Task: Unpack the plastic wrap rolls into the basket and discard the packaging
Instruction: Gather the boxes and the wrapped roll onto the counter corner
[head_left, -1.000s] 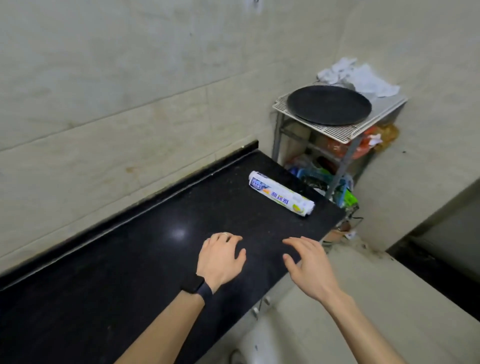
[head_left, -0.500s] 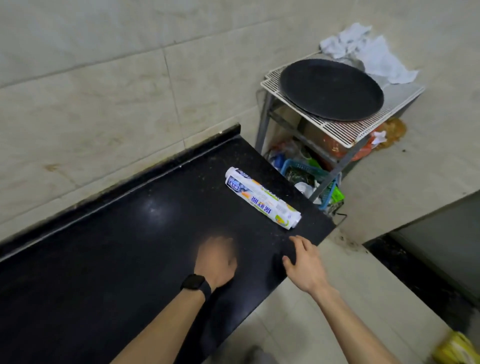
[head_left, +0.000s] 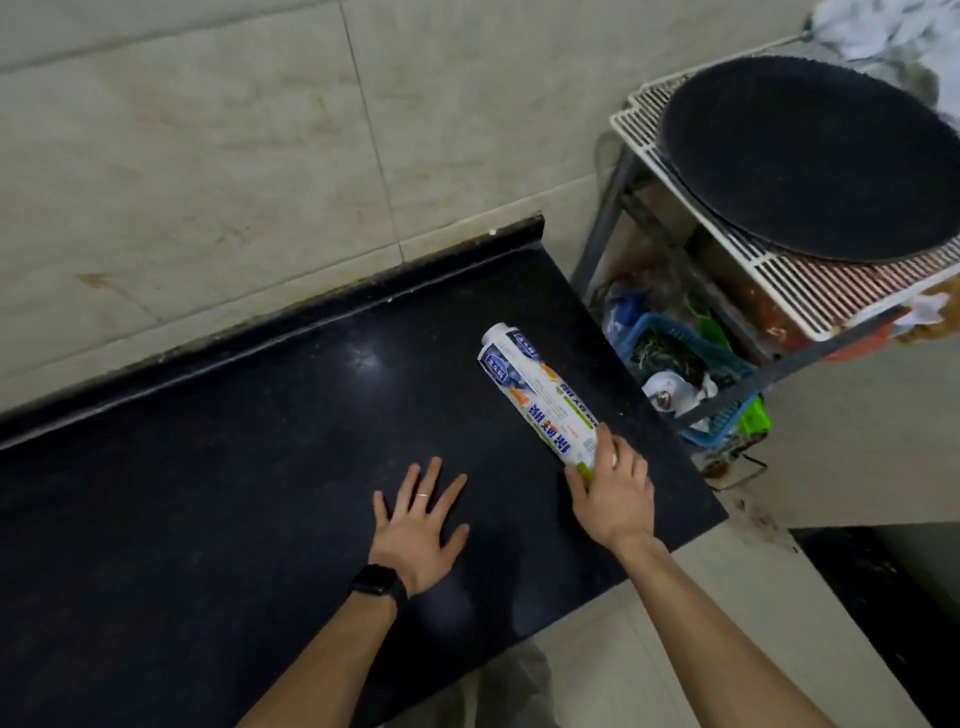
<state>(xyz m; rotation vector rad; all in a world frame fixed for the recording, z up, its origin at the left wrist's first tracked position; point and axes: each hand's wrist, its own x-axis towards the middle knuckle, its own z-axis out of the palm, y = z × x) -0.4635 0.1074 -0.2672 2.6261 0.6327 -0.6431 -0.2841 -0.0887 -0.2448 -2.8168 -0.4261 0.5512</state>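
Observation:
A white printed pack of plastic wrap rolls (head_left: 535, 387) lies at a slant on the black counter (head_left: 234, 467), near its right end. My right hand (head_left: 613, 486) curls around the pack's near end, fingers closed over it while it still rests on the counter. My left hand (head_left: 418, 525) lies flat on the counter with fingers spread, a hand's width left of the pack, holding nothing. A blue basket (head_left: 727, 384) with items inside sits on the lower shelf of the rack, just past the counter's right edge.
A metal rack (head_left: 779, 291) stands right of the counter, with a round black pan (head_left: 810, 156) on its white wire top and white cloths (head_left: 883, 31) behind. A tiled wall runs behind the counter. Pale floor lies below the counter's near edge.
My right hand reached forward from the counter's edge and closed on the pack's near end. My left hand spread flat. The view moved closer to the counter's right end.

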